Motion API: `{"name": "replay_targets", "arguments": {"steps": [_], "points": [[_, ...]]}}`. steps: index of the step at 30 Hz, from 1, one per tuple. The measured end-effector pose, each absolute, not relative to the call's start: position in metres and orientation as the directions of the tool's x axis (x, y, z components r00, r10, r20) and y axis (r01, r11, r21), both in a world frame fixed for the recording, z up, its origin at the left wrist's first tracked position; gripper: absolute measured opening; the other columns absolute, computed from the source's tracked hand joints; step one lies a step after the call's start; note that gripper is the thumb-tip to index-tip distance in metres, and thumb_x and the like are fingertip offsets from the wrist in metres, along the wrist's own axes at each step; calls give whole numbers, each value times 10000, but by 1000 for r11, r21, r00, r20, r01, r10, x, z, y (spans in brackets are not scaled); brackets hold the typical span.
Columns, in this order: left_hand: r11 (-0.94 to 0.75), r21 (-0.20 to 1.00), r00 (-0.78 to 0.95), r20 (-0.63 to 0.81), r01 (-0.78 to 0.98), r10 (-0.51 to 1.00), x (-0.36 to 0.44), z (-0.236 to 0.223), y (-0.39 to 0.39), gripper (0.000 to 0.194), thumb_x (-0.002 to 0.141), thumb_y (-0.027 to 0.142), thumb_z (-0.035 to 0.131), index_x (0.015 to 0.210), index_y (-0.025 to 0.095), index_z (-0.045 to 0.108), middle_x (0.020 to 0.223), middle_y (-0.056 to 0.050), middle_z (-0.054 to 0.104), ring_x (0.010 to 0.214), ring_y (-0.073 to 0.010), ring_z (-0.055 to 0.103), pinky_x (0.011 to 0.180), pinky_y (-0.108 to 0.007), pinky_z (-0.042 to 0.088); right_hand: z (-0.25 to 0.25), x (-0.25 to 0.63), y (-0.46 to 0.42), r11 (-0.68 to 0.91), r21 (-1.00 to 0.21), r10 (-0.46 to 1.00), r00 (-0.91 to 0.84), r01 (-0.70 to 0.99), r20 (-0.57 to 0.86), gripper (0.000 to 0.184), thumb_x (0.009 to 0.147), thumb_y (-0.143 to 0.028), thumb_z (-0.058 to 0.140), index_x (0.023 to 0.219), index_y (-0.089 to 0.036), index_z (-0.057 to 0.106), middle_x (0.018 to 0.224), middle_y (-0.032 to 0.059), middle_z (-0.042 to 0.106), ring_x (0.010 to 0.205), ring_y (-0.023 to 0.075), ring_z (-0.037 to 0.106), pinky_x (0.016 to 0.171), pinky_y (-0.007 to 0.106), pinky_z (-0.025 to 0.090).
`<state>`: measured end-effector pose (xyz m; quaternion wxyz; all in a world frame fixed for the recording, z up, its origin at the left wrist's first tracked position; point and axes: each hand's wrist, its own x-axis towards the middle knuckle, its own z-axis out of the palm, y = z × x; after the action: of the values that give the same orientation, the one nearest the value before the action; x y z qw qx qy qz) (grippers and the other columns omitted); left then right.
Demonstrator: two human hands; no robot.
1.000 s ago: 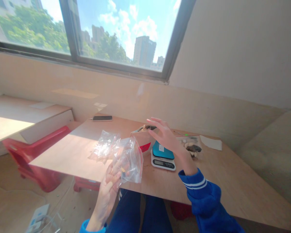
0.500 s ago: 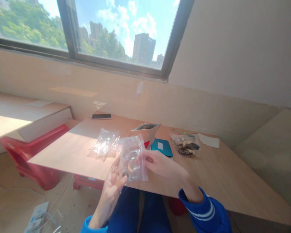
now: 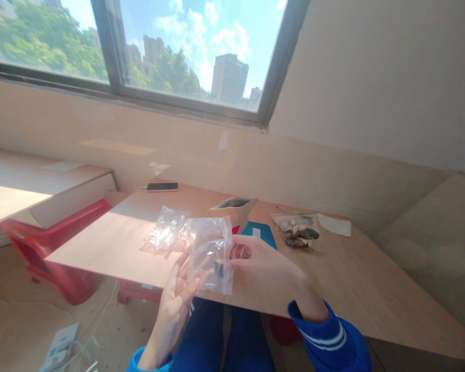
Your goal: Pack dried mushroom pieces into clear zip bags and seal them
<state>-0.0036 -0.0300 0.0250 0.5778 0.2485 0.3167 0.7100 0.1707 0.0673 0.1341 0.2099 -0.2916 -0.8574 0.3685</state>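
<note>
1. Clear crinkled plastic zip bag with a red seal strip [image 3: 211, 253] sits upright between my two hands, held just above the near edge of the pale plywood table [image 3: 352, 289]; a few small dark and tan pieces show through its glossy film.
2. My left hand [image 3: 178, 297] supports the bag from behind and below, palm up, fingers spread flat against the film rather than curled.
3. My right hand [image 3: 261, 261] is pinched shut on the bag's right edge, thumb and fingertips pressed together on the plastic.
4. I see a loose heap of empty transparent bags [image 3: 166, 235] lying wrinkled on the table, just behind the held one.
5. Behind my right hand stands an open kraft-paper pouch with a red patch [image 3: 232, 209], beside the teal flat-topped kitchen scale [image 3: 261, 232].
6. Farther right lies a filled clear bag of mixed brown and pale nuts [image 3: 297, 231], then a white paper slip [image 3: 334, 225].
7. A black slab phone [image 3: 161, 186] rests at the far left corner.
</note>
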Motion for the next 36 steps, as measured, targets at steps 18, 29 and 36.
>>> {"name": "replay_targets", "arguments": {"steps": [18, 29, 36], "points": [[-180, 730, -300, -36, -659, 953, -17, 21, -31, 649, 788, 230, 681, 1359, 435, 450, 1439, 26, 503, 1280, -274, 509, 1076, -416, 424, 157, 164, 126, 796, -408, 595, -453, 447, 664, 209, 900, -214, 547, 1064, -256, 670, 1140, 55, 609, 1122, 196, 547, 1005, 405, 429], [-133, 766, -140, 56, -629, 989, -2, 23, -31, 613, 727, 231, 731, 1308, 287, 546, 1426, -111, 511, 1262, -351, 512, 1014, -450, 461, 168, 145, 76, 721, -584, 650, -655, 372, 385, 226, 902, -342, 554, 1077, -233, 648, 1026, 33, 687, 894, 161, 635, 782, 292, 503], [-158, 750, -136, 92, -643, 986, -2, 31, -33, 518, 781, 227, 676, 1287, 279, 576, 1395, -101, 546, 1278, -320, 502, 1051, -431, 436, 161, 145, 93, 541, -767, 802, -487, 345, 347, 131, 858, -308, 605, 841, -201, 678, 758, 3, 685, 616, 118, 619, 558, 231, 488]]}}
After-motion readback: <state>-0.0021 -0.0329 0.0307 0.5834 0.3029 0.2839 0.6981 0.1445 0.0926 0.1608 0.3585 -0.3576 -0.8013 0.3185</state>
